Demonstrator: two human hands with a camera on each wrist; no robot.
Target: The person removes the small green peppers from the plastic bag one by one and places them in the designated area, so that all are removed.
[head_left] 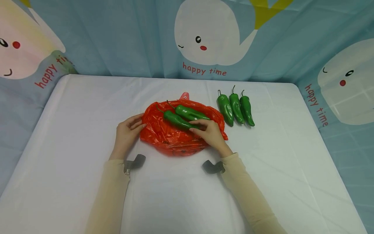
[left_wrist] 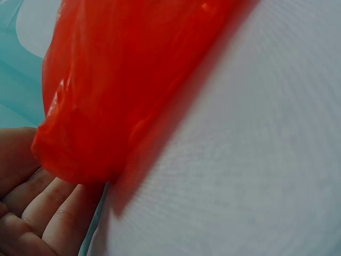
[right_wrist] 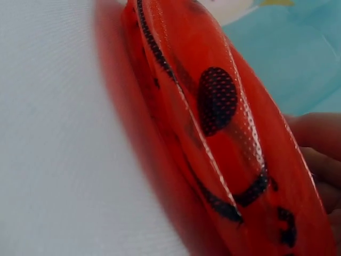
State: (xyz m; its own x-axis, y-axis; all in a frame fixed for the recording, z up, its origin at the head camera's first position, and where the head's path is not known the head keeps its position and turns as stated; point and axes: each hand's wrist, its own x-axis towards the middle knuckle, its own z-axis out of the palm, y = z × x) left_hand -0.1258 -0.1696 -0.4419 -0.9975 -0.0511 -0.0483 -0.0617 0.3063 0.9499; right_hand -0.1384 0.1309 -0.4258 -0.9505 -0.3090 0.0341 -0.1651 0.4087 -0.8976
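Observation:
A red plastic bag (head_left: 155, 130) lies spread on the table with two green chili peppers on it. My left hand (head_left: 125, 132) holds the bag's left edge; in the left wrist view its fingers (left_wrist: 66, 218) lie against the red plastic. With thumb and fingers, my right hand (head_left: 212, 135) pinches the lower end of the nearer green pepper (head_left: 175, 120). Just behind that one lies the other green pepper (head_left: 190, 113), its right end close to my right fingers. Black print (right_wrist: 217, 101) shows on the bag in the right wrist view, where the bag hides the pinched pepper.
Three more green peppers (head_left: 237, 107) lie side by side to the right of the bag, stems pointing away. A white cloth covers the table (head_left: 175, 195). Behind it hangs a blue curtain (head_left: 131, 39) with whale prints.

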